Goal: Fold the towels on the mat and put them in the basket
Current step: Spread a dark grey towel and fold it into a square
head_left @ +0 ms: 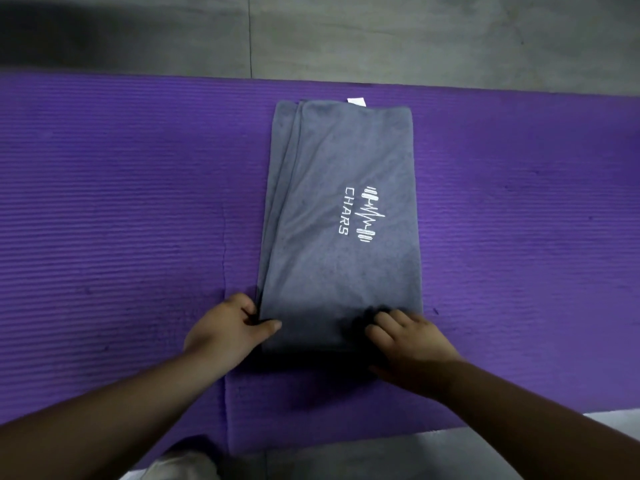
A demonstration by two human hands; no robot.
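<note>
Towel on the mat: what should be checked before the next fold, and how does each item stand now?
1. The towel lies flat on the mat: ok.
2. The left grip pinches the near left corner: ok.
3. The right grip holds the near right corner: cannot tell; its fingers lie curled on the cloth, in shadow.
4. Folded layers line up: not ok; the left edges are staggered.
5. The basket is within reach: cannot tell; it is not in view.

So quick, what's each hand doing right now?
Left hand: pinching the towel corner.
Right hand: fingers curled on the towel's other near corner.
</note>
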